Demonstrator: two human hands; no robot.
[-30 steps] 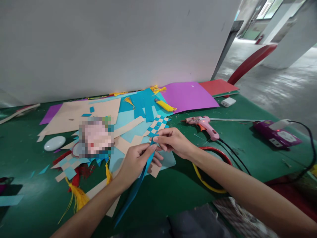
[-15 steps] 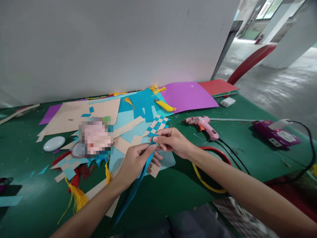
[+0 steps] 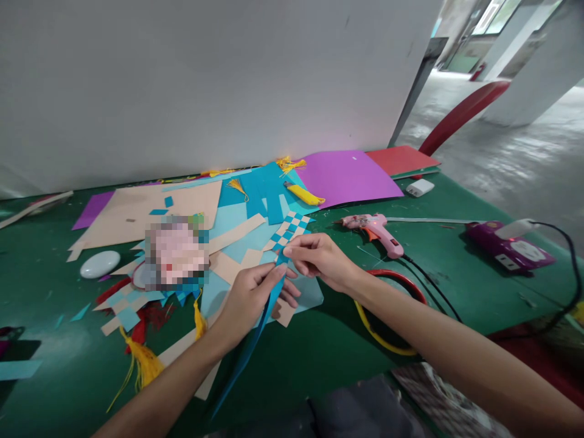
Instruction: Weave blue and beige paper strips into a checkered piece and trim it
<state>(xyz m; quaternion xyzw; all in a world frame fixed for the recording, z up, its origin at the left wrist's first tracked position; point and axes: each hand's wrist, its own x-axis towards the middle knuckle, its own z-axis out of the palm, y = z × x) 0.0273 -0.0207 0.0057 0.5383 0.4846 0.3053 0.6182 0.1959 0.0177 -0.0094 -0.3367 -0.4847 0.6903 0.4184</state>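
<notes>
My left hand pinches a long blue paper strip between thumb and fingers near its upper end. Its other fingers spread underneath, and the strip's tail hangs toward the table's front edge. Closed in a pinch, my right hand has its fingertips at the strip's top end. Just beyond the fingertips lies a woven checkered piece of blue and cream paper strips. Cream strips and light blue paper lie around and under the hands.
A pink hot glue gun lies right, near a purple power strip. A yellow cutter, purple sheet and red sheet lie behind. Left are a white oval object, yellow tassel and blurred-out item.
My right hand's fingertips have shifted slightly upward along the blue paper strip's end. The left hand keeps its hold and has hardly moved.
</notes>
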